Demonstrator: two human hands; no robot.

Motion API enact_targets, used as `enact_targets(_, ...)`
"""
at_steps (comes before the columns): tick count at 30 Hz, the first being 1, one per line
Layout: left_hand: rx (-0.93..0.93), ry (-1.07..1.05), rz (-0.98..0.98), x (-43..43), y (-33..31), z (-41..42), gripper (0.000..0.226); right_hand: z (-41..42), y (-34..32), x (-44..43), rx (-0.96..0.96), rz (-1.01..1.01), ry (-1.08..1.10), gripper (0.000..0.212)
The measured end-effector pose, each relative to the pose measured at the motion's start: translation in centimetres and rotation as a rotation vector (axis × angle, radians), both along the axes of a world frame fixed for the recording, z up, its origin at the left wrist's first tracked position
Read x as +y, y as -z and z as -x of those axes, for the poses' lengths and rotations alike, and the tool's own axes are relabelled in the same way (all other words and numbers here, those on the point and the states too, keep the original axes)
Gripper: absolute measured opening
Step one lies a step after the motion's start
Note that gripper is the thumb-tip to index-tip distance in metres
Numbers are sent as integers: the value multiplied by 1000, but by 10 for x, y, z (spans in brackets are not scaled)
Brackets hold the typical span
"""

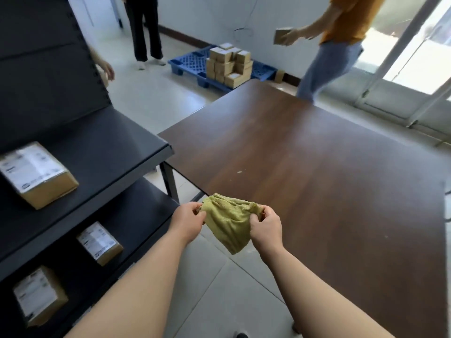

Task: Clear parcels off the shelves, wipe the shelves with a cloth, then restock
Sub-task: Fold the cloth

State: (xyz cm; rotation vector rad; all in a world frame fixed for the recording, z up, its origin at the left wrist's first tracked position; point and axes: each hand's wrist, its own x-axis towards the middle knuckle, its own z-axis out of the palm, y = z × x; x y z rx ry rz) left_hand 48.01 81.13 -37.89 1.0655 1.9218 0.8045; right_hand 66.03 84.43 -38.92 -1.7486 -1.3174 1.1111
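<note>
Our left hand [189, 219] and right hand [264, 228] each pinched the green cloth [229, 226], held between the brown table [317, 167] and the dark shelves [109, 152], which bore three labelled parcels [36, 174].

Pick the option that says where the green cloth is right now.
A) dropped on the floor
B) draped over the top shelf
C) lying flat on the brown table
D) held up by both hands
D: the left hand and the right hand each grip one side of the cloth, which hangs in the air between them.
</note>
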Motion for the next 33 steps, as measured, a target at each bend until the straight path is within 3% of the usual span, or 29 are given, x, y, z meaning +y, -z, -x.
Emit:
enact_targets(8, 134, 171, -48, 64, -26, -83, 28, -89, -35, 38, -48, -16, 70, 17)
enact_targets(12, 97, 182, 4, 88, -11, -124, 37, -129, -26, 53, -45, 12, 120, 27)
enact_targets(21, 89, 279, 106, 130, 26, -190, 23, -194, 3, 80, -60, 126, 226, 35)
enact_targets(29, 145, 312, 193, 146, 52, -217, 26, -215, 30, 90, -39, 244, 244, 30)
enact_targets(33, 185, 324, 208, 146, 62, -220, 28, -222, 35, 88, -54, 304, 221, 41)
